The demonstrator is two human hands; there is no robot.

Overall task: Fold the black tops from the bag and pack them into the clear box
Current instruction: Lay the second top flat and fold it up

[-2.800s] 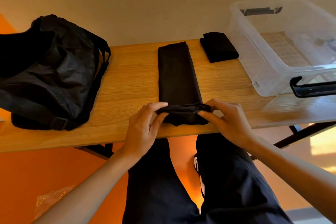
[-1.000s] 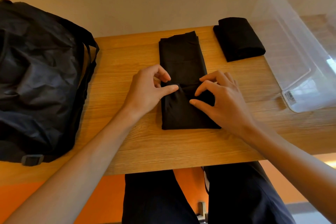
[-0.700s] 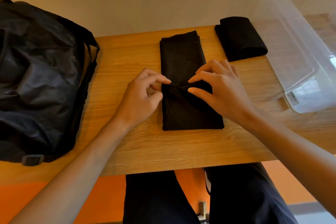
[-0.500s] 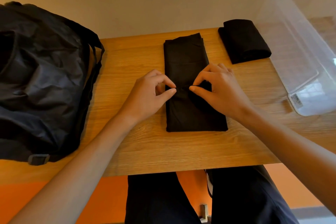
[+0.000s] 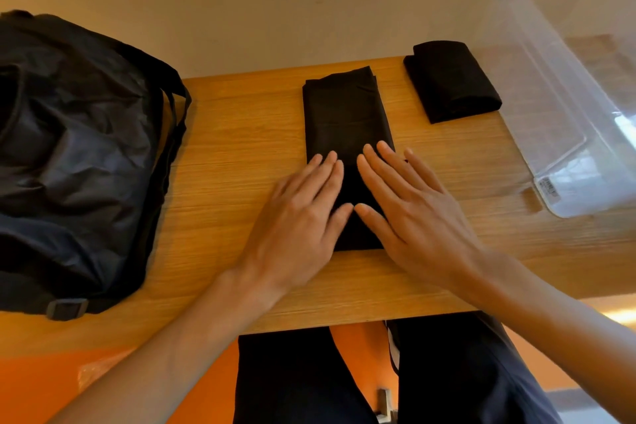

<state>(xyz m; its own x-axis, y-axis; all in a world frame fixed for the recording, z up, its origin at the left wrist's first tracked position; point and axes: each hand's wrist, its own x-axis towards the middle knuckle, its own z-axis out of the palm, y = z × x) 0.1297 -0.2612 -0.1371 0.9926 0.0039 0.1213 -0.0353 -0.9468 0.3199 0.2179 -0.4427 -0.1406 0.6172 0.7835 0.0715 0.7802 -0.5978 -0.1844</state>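
A black top (image 5: pixel 346 113) lies as a long narrow strip in the middle of the wooden table (image 5: pixel 234 162), its near end folded over on itself. My left hand (image 5: pixel 303 217) and my right hand (image 5: pixel 406 203) lie flat side by side on that folded end, fingers straight, pressing it down. A second black top (image 5: pixel 451 81), folded small, sits at the back right. The clear box (image 5: pixel 564 120) stands at the right, and I see no clothing inside it. The black bag (image 5: pixel 72 155) slumps at the left.
A wall runs close behind the table's far edge. The table's near edge is just below my wrists, with my dark-trousered legs and an orange floor under it. The box overhangs the right part of the table.
My fingers were pinching the folded edge of the top; now both hands have flattened out and press on the fold. The near end was folded up from the table's edge before that.
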